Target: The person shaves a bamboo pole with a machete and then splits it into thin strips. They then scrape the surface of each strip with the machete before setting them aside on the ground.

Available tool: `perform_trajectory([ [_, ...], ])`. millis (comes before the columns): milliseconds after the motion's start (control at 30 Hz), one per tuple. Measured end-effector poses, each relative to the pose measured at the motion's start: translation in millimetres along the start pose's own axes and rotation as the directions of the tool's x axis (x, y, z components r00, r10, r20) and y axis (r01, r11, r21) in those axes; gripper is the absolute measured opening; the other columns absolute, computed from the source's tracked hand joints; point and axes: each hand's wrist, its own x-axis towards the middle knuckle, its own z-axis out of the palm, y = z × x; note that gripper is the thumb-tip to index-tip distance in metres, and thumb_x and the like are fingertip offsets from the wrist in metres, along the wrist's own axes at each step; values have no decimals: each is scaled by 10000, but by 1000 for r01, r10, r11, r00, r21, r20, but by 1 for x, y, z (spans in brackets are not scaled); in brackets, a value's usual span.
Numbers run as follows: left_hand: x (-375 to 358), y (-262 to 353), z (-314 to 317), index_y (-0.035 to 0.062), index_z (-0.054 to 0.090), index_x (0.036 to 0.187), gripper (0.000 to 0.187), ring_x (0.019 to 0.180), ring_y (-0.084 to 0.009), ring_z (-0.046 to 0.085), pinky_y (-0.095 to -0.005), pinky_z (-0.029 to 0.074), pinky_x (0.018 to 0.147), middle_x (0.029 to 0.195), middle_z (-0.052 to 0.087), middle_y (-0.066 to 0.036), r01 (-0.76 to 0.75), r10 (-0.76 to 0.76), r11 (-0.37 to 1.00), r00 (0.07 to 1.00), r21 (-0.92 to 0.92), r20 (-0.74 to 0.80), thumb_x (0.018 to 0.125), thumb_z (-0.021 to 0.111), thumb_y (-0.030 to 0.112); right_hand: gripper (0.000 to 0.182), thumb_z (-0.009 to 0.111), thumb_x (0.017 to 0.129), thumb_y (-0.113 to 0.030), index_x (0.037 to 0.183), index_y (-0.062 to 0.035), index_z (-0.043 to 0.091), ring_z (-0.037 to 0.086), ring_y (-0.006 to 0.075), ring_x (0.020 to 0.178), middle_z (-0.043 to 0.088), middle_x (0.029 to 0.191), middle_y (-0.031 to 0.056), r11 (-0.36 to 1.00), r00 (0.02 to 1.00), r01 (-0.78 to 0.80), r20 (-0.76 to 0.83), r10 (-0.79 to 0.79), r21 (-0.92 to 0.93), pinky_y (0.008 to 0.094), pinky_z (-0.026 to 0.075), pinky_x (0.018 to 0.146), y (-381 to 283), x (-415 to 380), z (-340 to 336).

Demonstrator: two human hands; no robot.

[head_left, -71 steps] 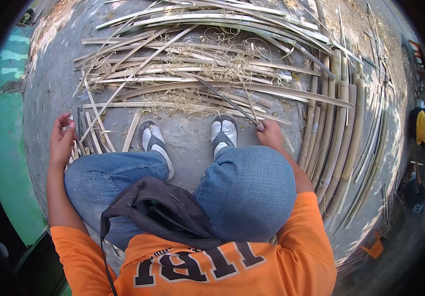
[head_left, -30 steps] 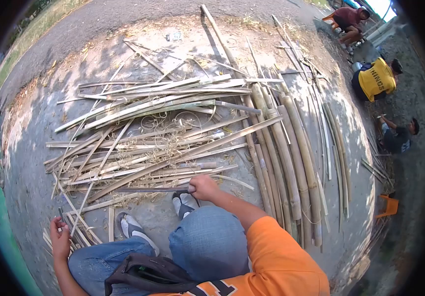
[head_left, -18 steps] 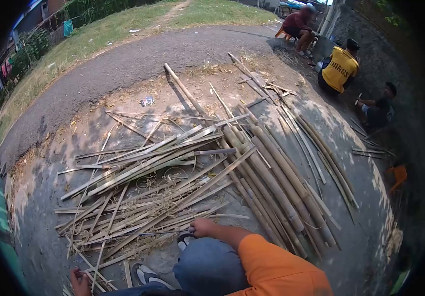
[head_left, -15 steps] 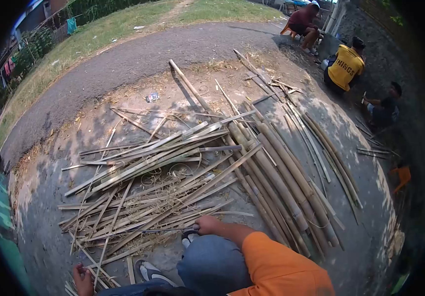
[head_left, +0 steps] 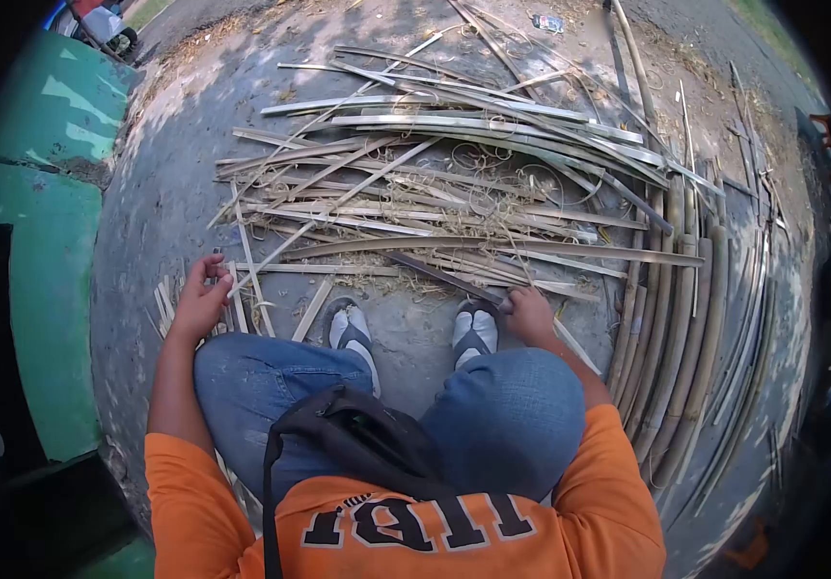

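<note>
My right hand [head_left: 531, 315], in front of my right knee, is closed around the handle end of a long-bladed knife [head_left: 442, 277]. Its dark blade points left and away over the heap of split bamboo strips [head_left: 406, 207]. Beyond my left knee, my left hand [head_left: 205, 297] is raised, its fingers bent and apart. The near end of a pale bamboo strip [head_left: 333, 212] shows close to its fingertips; I cannot make out whether they touch. Thin curled shavings [head_left: 478, 179] lie among the strips.
Whole bamboo poles [head_left: 666, 338] lie side by side on the right, with thinner lengths [head_left: 748, 318] past them. My sandalled feet [head_left: 350, 328] rest on the concrete ground before the heap. A green wall [head_left: 63, 280] stands at left. A black bag [head_left: 348, 434] lies across my lap.
My view has swung left and down, bringing my lap and both forearms into sight. The right hand still grips the knife. The seated people have mostly left the view.
</note>
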Motion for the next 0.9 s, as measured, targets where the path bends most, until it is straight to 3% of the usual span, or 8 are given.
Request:
perform_trajectory([
  [100, 0, 3, 2, 92, 461, 1451, 500, 754, -105, 595, -269, 486, 650, 1171, 582, -23, 11, -11, 1000, 1000, 5, 7, 1008, 674, 184, 238, 791, 738, -165, 947, -80, 713, 652, 311, 1082, 718, 1093, 61, 999, 999, 39, -25, -38, 19, 457, 555, 908, 5, 10, 6],
  [200, 3, 0, 1, 95, 462, 1452, 499, 748, -97, 591, -270, 483, 643, 1172, 582, -21, 9, -9, 1000, 1000, -11, 16, 1009, 673, 186, 248, 788, 743, -162, 964, -76, 717, 651, 317, 1078, 714, 1110, 72, 999, 999, -18, 40, 20, -34, 450, 548, 923, 2, 19, 8],
  [300, 3, 1, 1, 99, 465, 1454, 497, 749, -92, 587, -270, 479, 637, 1169, 582, -19, 13, -13, 1000, 1000, -4, 15, 1011, 672, 186, 254, 783, 752, -160, 981, -70, 723, 646, 312, 1102, 712, 1135, 73, 999, 997, 51, -62, -51, -1, 445, 533, 954, 3, 21, 9],
  [500, 1, 5, 2, 102, 474, 1454, 488, 765, -89, 583, -269, 473, 630, 1163, 583, -16, 34, -34, 999, 999, 1, 10, 1015, 669, 184, 221, 780, 772, -165, 965, -67, 733, 626, 288, 1174, 720, 1164, 64, 991, 985, 117, -117, -124, -72, 440, 513, 990, 1, 34, -1],
  [633, -5, 6, 6, 91, 476, 1456, 497, 759, -93, 586, -270, 475, 633, 1160, 588, -23, 48, -48, 998, 999, 28, 4, 1008, 674, 180, 192, 793, 786, -212, 886, -72, 707, 659, 304, 1042, 727, 1024, 86, 987, 994, 92, -54, -99, -129, 461, 535, 884, 5, 32, 3],
  [667, -3, 10, 2, 87, 476, 1455, 499, 757, -94, 588, -269, 476, 635, 1159, 589, -25, 49, -48, 998, 999, 42, -16, 1006, 675, 178, 186, 782, 802, -229, 852, -76, 689, 671, 312, 952, 721, 951, 95, 978, 971, 165, -156, -183, -125, 474, 535, 827, 12, 32, 10],
  [767, -6, 18, 5, 75, 480, 1452, 500, 752, -97, 590, -268, 477, 640, 1153, 594, -29, 40, -39, 999, 999, 12, -10, 1001, 675, 169, 183, 770, 815, -236, 837, -79, 679, 678, 311, 928, 722, 905, 85, 987, 988, 72, -128, -91, -146, 469, 534, 809, 15, 26, 11],
  [900, -8, 19, 5, 67, 484, 1445, 495, 751, -96, 590, -271, 476, 647, 1142, 597, -32, 48, -48, 999, 999, -4, -4, 999, 676, 166, 197, 757, 838, -281, 874, -104, 680, 688, 303, 905, 724, 897, 69, 973, 989, 111, -78, -129, -202, 465, 517, 828, 22, 25, 7],
])
